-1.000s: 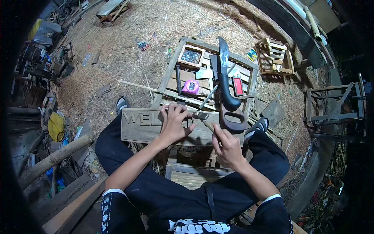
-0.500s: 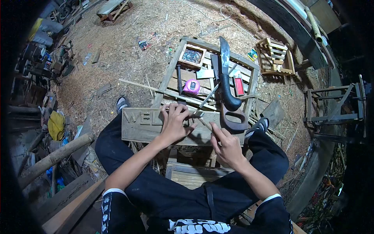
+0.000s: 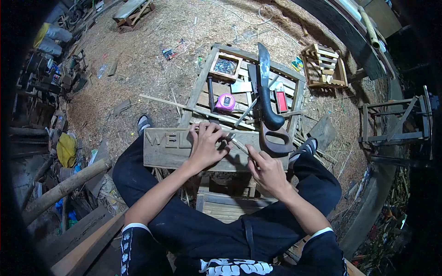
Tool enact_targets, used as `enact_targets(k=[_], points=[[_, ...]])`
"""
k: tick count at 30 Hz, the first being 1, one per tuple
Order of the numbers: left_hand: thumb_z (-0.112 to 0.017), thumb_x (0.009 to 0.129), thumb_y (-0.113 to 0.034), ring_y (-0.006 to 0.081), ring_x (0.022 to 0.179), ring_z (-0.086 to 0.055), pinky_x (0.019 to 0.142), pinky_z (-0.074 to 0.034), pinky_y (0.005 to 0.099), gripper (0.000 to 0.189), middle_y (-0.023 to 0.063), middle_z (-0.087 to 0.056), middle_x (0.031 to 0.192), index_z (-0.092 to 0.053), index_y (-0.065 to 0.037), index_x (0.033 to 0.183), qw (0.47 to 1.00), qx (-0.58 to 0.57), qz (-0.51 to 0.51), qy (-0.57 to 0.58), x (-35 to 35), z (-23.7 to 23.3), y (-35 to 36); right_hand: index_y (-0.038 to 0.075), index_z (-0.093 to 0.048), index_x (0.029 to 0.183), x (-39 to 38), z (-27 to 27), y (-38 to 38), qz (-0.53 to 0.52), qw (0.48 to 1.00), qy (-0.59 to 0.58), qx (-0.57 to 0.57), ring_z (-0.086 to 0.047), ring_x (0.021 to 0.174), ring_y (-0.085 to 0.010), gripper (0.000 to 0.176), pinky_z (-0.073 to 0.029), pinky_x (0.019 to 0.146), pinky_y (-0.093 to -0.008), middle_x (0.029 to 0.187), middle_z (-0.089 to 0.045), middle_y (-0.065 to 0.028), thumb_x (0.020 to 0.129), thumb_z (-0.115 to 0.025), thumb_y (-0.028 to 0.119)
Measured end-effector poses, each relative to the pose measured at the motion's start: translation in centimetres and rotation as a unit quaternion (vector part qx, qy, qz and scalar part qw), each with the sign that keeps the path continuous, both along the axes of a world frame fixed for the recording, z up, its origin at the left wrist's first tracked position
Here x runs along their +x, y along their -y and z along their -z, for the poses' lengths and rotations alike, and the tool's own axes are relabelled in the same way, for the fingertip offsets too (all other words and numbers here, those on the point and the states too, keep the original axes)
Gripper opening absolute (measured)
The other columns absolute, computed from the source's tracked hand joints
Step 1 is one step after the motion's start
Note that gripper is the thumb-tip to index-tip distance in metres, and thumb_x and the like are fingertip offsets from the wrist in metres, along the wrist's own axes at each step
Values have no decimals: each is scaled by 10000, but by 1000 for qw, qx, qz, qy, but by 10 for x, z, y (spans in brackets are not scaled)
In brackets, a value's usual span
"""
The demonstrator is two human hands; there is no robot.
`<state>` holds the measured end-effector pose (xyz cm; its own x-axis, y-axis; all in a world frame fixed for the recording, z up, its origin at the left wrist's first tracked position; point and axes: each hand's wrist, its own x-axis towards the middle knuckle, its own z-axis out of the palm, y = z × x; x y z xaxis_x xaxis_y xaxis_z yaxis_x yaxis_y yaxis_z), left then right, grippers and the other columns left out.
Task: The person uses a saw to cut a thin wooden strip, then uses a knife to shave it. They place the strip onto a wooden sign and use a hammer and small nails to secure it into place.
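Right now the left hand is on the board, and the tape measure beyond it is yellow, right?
Only the colour is wrong: in the head view, the left hand is on the board and the tape measure beyond it is pink.

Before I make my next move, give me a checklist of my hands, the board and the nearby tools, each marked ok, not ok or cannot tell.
1. Hammer held by its handle in the right grip: ok.
2. Left grip resting on the board: ok.
3. Left fingers well away from the hammer's head: not ok, close beside it.
4. Anything pinned under those fingers: cannot tell, hidden.
5. Machete blade pointing away from you: ok.
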<state>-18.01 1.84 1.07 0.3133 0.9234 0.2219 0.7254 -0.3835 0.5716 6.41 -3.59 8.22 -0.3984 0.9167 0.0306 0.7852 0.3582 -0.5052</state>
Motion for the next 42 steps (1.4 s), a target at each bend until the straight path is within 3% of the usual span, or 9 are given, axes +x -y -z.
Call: enact_targets(k=[3,7,17,20,24,29,30,33,42], points=[[-887,756,-411,292,1235,-493,1113,-225,580,402,53,-638,1169,-728,-105,962,1000,9,-3,15,0,3,4,114,-599,1486,-6,-7,3,31,996,-76,41,-646,624,-338,554,-518,583,-464,801,-609,-135,944,-709,86],[-882,758,-415,301,1230,-492,1107,-230,576,413,57,-639,1174,-724,-96,968,1000,2,4,5,0,2,1,113,-603,1492,-4,5,1,24,1000,2,-3,-636,610,-317,569,-513,567,-442,787,-591,-120,937,-724,73],[-881,761,-408,301,1222,-495,1131,-226,578,435,58,-632,1164,-764,-116,1062,1000,9,-1,1,-1,4,1,141,-558,1523,-3,1,5,17,1000,-17,14,-671,634,-383,559,-541,571,-500,832,-632,-155,982,-697,158],[-882,763,-411,303,1225,-497,1128,-231,575,405,48,-636,1161,-753,-119,1013,1000,-1,-2,11,-1,3,3,134,-559,1523,-5,-1,6,34,994,-90,45,-664,618,-374,554,-538,559,-485,823,-628,-149,986,-692,151],[-873,775,-408,305,1228,-502,1126,-233,572,381,52,-639,1161,-742,-120,988,1000,0,4,9,0,1,2,95,-581,1505,-1,8,8,24,1000,-19,3,-657,647,-336,570,-520,575,-452,808,-595,-140,952,-717,70],[-865,778,-437,311,1237,-497,1121,-237,563,404,59,-638,1178,-735,-111,978,1000,6,-3,10,0,-1,1,152,-547,1543,-4,4,9,17,996,-56,69,-647,585,-329,596,-533,528,-466,817,-595,-103,970,-708,142],[-861,779,-434,313,1240,-494,1122,-238,563,407,63,-638,1179,-745,-113,1002,1000,-2,-1,2,0,0,2,155,-548,1544,-5,6,9,9,999,-1,45,-646,584,-328,593,-528,521,-467,815,-595,-103,972,-707,154],[-866,770,-418,314,1237,-494,1123,-237,563,404,64,-638,1181,-742,-109,1000,1000,8,-3,16,1,1,1,123,-551,1541,-3,3,11,10,1000,4,29,-635,608,-333,620,-514,551,-461,822,-590,-117,947,-725,85],[-898,726,-368,297,1225,-504,1123,-234,586,414,57,-634,1165,-726,-101,992,1000,8,-4,12,0,3,0,149,-529,1560,-5,5,12,17,998,-41,55,-645,590,-322,603,-528,527,-456,800,-580,-109,981,-697,154]])
